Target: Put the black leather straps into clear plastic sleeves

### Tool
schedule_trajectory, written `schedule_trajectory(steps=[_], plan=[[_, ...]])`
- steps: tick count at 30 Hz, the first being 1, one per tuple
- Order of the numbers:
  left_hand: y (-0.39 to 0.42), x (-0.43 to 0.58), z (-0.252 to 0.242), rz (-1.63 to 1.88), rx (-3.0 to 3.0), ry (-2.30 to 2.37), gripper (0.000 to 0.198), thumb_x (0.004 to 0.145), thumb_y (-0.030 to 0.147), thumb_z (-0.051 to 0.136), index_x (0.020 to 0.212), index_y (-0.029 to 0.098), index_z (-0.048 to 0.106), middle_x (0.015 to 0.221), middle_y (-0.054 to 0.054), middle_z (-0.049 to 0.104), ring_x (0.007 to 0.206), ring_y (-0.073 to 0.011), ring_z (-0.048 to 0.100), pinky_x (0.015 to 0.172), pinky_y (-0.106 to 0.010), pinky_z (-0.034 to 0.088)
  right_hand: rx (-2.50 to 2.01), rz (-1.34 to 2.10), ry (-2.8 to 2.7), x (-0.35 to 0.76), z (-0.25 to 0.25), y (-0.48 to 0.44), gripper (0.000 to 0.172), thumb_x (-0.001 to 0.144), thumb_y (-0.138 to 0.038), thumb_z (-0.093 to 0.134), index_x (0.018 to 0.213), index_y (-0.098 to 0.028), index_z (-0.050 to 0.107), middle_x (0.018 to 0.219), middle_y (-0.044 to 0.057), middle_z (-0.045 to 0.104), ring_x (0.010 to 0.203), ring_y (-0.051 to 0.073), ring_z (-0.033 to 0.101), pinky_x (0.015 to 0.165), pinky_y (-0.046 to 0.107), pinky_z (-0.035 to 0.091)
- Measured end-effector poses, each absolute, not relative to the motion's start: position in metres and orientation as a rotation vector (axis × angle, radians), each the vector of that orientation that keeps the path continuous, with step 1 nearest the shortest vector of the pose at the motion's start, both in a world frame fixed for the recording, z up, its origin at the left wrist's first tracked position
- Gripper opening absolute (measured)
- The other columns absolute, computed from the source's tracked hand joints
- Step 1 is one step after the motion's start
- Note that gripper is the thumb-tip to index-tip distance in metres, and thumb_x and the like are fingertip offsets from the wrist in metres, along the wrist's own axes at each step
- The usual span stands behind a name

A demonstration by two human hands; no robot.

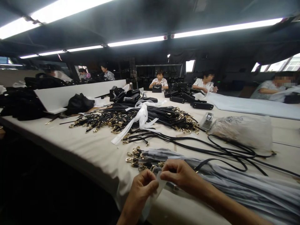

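Note:
Near the table's front edge, my left hand [143, 186] and my right hand [178, 172] are close together, fingertips almost meeting. Both pinch a thin, translucent white strip [160, 186], which hangs down behind my left hand. Just past my fingers lie black straps with gold clasps [134, 159], their lengths covered in whitish translucent wrapping [234, 181] that runs off to the right under my right forearm. Several unwrapped black straps [187, 141] curve across the table beyond them.
A big heap of black straps with gold clasps [112, 120] fills the mid-table, with loose white strips [142, 117] on top. To its right are a tape dispenser [207, 121] and a filled clear plastic bag [243, 129]. Black bags [126, 95] and several people [159, 82] are farther back.

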State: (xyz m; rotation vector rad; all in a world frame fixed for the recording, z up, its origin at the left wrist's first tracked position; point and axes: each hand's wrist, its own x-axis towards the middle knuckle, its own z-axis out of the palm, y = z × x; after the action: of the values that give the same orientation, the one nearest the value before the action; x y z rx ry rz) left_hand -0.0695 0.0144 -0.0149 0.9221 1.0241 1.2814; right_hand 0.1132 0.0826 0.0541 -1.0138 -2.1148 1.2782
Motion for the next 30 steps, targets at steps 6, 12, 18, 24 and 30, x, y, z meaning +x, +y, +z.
schedule_trajectory(steps=[6,12,18,24,30], plan=[[0.015,-0.08,-0.028,1.336,0.893,1.055,0.039,0.063,0.05,0.087,0.065,0.017,0.065,0.061,0.003,0.057,0.058,-0.0118,0.047,0.057,-0.023,0.037,-0.9,1.416,-1.997,0.132,0.071,0.083,0.037,0.093,-0.048,0.06,0.118,-0.02,0.066,0.091,0.005,0.072,0.085,0.018,0.065,0.079,0.027,0.05],[0.012,-0.086,-0.047,1.403,1.049,0.964,0.029,0.076,0.047,0.079,0.073,0.018,0.076,0.076,-0.005,0.069,0.075,-0.0206,0.059,0.072,-0.029,0.045,-0.751,1.625,-2.034,0.127,0.088,0.067,0.025,0.09,-0.04,0.067,0.104,-0.021,0.075,0.1,0.004,0.073,0.092,0.016,0.065,0.081,0.022,0.05],[0.008,-0.09,-0.048,1.495,1.258,0.98,0.028,0.078,0.049,0.078,0.07,0.022,0.075,0.076,-0.006,0.069,0.078,-0.0242,0.062,0.076,-0.034,0.048,-0.863,1.667,-2.098,0.124,0.089,0.063,0.012,0.086,-0.024,0.063,0.095,-0.018,0.07,0.087,0.001,0.072,0.081,0.014,0.064,0.073,0.02,0.047],[0.006,-0.09,-0.039,1.538,1.54,0.958,0.013,0.086,0.035,0.073,0.079,0.024,0.077,0.08,-0.007,0.074,0.081,-0.0245,0.067,0.078,-0.035,0.051,-0.986,1.528,-2.257,0.118,0.09,0.064,0.014,0.08,-0.017,0.062,0.089,-0.018,0.072,0.084,-0.001,0.072,0.078,0.012,0.062,0.069,0.019,0.045],[0.002,-0.085,-0.043,1.445,1.507,1.048,0.026,0.089,0.045,0.067,0.084,0.019,0.073,0.079,-0.004,0.071,0.074,-0.0182,0.063,0.07,-0.026,0.049,-1.039,1.791,-2.214,0.113,0.083,0.069,0.021,0.077,-0.021,0.066,0.097,-0.016,0.064,0.082,-0.001,0.073,0.054,0.006,0.053,0.047,0.013,0.038]])
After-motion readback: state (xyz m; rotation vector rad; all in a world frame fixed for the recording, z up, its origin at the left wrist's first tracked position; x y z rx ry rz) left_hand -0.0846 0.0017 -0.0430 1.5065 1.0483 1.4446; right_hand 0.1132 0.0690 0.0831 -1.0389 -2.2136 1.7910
